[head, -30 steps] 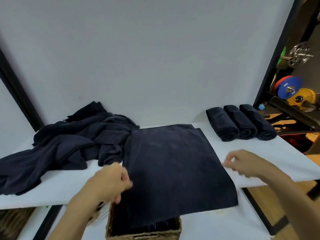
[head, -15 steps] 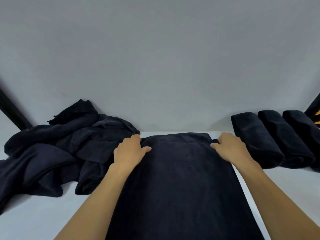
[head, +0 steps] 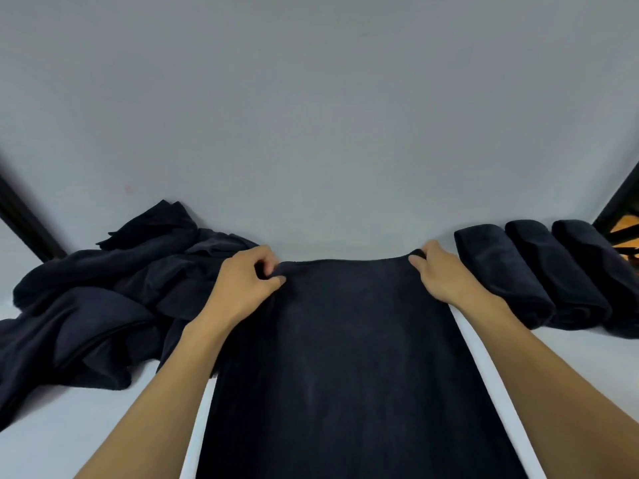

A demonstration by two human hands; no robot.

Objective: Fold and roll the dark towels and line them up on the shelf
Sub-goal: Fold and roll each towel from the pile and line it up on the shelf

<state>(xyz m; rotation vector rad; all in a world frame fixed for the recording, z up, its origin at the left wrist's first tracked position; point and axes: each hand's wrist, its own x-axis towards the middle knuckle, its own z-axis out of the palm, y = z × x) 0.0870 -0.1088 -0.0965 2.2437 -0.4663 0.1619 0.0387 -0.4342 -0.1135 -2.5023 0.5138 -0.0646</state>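
A folded dark towel (head: 349, 357) lies flat on the white shelf (head: 86, 420), running from the bottom edge to the wall. My left hand (head: 242, 288) pinches its far left corner, fingers curled over the edge. My right hand (head: 437, 276) grips the far right corner, where the cloth bunches up slightly. Three rolled dark towels (head: 539, 274) lie side by side on the shelf at the right, just beyond my right hand.
A heap of loose dark towels (head: 103, 299) covers the shelf's left part, touching the flat towel's left side. A grey wall (head: 311, 133) rises right behind the shelf. Black frame posts (head: 24, 219) stand at both sides.
My head has moved closer. Both hands went from the near side edges to the far corners, lay flat there, and now curl round the far edge.
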